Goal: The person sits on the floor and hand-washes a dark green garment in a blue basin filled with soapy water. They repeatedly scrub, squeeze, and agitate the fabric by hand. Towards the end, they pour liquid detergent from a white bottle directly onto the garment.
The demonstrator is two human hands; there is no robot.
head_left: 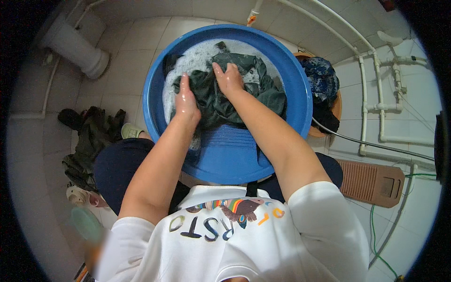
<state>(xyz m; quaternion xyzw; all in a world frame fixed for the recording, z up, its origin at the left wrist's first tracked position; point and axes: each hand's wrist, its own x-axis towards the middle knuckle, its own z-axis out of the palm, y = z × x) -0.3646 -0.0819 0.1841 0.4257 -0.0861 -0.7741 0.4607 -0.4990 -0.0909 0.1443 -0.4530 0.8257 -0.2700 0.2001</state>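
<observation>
Two bare forearms of mine (pixel 162 162) reach over the ribbed blue plastic slope (pixel 228 137) inside a round blue plastic tub (pixel 299 94). Beyond it, my left hand (pixel 187 103) stands thumb up at the left edge of a soaked dark green cloth garment (pixel 211 103); my right hand (pixel 229 82) lies farther in, thumb pointing forward, on its folds. Some fingers are hidden, so I cannot tell whether either hand pinches. The garment lies bunched in the tub among white suds (pixel 190 56): I judge the washing partway, rinsing undone. Outside, a dark olive fabric heap (pixel 96 136) and a dark blue patterned cloth (pixel 320 77) seem left to do.
</observation>
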